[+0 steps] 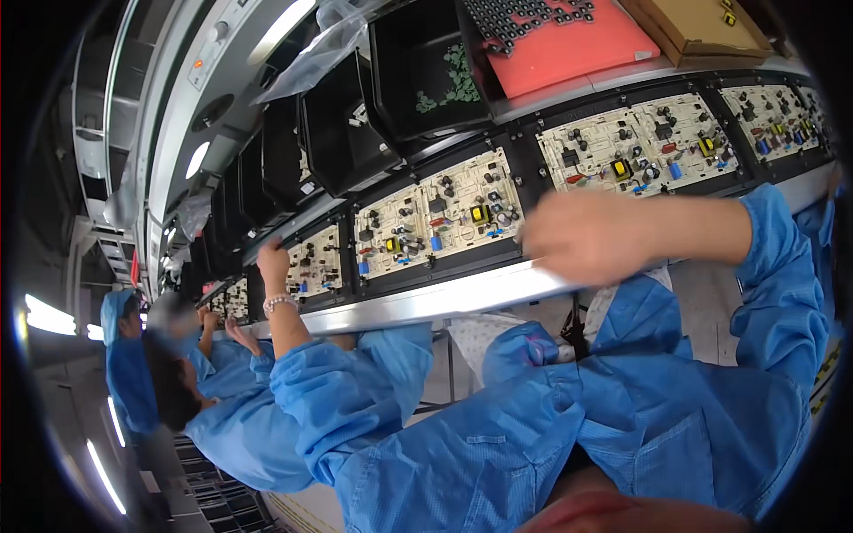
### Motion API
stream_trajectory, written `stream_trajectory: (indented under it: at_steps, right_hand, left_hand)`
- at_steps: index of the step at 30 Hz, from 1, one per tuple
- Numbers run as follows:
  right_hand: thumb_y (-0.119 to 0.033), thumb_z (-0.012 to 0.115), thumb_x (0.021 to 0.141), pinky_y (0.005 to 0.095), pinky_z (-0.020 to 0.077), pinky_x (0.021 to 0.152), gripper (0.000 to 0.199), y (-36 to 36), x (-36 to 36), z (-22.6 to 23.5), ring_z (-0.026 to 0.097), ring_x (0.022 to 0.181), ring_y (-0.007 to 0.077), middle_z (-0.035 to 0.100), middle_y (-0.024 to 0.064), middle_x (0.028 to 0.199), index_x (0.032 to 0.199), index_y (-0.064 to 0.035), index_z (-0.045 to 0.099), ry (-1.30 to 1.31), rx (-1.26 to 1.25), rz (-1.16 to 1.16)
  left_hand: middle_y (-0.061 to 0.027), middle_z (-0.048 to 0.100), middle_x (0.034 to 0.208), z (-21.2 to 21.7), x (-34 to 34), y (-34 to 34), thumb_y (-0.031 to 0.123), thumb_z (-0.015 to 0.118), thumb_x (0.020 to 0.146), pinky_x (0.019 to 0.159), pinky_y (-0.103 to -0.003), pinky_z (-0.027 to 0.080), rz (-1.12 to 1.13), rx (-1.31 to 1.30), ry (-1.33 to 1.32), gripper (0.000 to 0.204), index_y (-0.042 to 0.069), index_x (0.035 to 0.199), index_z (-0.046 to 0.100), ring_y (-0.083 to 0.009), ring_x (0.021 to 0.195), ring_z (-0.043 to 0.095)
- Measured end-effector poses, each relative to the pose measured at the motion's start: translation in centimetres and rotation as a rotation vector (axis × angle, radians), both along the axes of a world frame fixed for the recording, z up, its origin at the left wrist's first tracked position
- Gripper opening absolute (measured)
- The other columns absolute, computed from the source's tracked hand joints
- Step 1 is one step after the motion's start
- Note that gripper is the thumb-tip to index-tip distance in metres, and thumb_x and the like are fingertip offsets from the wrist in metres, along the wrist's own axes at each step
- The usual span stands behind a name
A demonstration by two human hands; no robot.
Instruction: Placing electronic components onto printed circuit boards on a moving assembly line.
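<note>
Two pale circuit boards (471,200) lie side by side in a black tray (444,266) at the centre of the frame, each fitted with black cylinders, a yellow-and-black block, a blue block and small red parts. The right hand (582,235), entering from the right of the frame, is above the right end of this tray and the lower left corner of the next; its fingers are curled, and whether they grip anything cannot be told. The left hand (274,258), with a beaded bracelet (281,303) at the wrist, is raised at left of centre beside a further board (317,258); its fingers are bent together, and any item in them cannot be made out. More boards (684,138) lie in trays toward the upper right. The bright metal edge of the tabletop (426,304) runs below the row. Above the trays stand black bins (342,133), the one at upper centre holding green pieces (458,80). To its right are a red sheet (577,58) bearing small black parts (524,22) and, at the upper right, a cardboard box (702,35) containing yellow-and-black parts (729,12). A clear plastic bag (311,62) hangs over the bins at upper left. Co-workers (240,435) in blue clothing occupy the left of the frame, one with hands (240,338) near the farther boards.
</note>
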State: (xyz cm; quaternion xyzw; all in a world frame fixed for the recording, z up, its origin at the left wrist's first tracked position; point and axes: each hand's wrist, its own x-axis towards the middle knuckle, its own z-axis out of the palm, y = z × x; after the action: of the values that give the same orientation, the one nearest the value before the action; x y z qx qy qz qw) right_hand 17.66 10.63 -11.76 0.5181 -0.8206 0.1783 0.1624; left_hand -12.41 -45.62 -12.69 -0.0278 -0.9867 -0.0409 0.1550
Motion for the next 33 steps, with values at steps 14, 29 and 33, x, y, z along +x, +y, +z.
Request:
stream_trajectory:
  at_steps: [14,29,33]
  right_hand:
    - [-0.02,0.058,0.081,0.0483,0.0536,0.072,0.027,7.9,-21.6,-1.8,0.065,0.089,0.0355,0.065,0.0207,0.094,0.098,-0.0001,0.061,-0.007,0.031,-1.122]
    - [-0.01,0.059,0.079,0.0447,0.0476,0.078,0.028,11.5,-19.0,-2.4,0.058,0.097,0.0385,0.06,0.0207,0.105,0.105,-0.0016,0.052,-0.009,-0.087,-1.015]
    - [-0.009,0.059,0.08,0.0416,0.0482,0.076,0.029,13.6,-17.5,-3.1,0.06,0.094,0.0359,0.061,0.0191,0.106,0.108,-0.0029,0.053,0.025,-0.015,-0.882]
  left_hand:
    - [-0.0208,0.065,0.102,2.4,7.1,43.3,0.013,0.051,0.075,0.086,-0.045,0.049,-0.609,-0.055,-0.149,0.03,0.004,0.097,0.069,-0.0372,0.099,0.061]
    - [-0.0193,0.068,0.092,0.0,4.4,44.8,0.02,0.064,0.075,0.078,-0.041,0.054,-0.512,0.071,-0.109,0.02,0.007,0.089,0.071,-0.0351,0.089,0.066]
    - [-0.0155,0.069,0.085,0.7,5.1,43.6,0.019,0.063,0.074,0.075,-0.04,0.054,-0.528,0.21,0.069,0.015,0.011,0.083,0.072,-0.0333,0.082,0.067]
